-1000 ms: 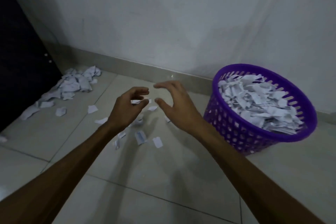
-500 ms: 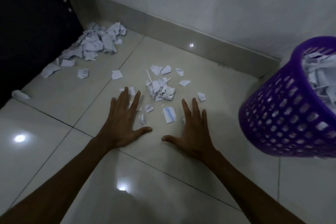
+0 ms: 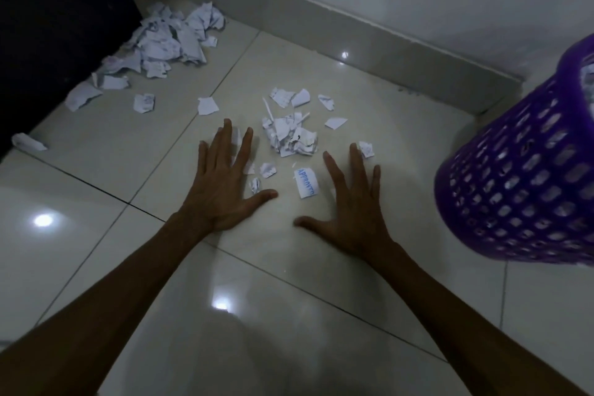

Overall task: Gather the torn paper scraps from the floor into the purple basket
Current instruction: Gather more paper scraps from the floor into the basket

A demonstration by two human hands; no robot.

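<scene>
Both my hands lie flat on the glossy floor tiles with straight, spread fingers. My left hand covers a few scraps at its fingertips. My right hand lies beside a scrap with blue print. Between and beyond the hands is a small heap of torn paper scraps, with several loose bits around it. A bigger pile of scraps lies far left by the dark furniture. The purple basket stands at the right edge, its rim partly cut off, paper showing inside.
A dark cabinet fills the upper left. A grey skirting board runs along the white wall behind the scraps. Lone scraps lie at the left and mid-left. Bright light reflections dot the tiles.
A second ago both hands hovered curled above the scraps. They came down flat onto the floor, and the view tilted down and closer. Since half a second ago little has changed.
</scene>
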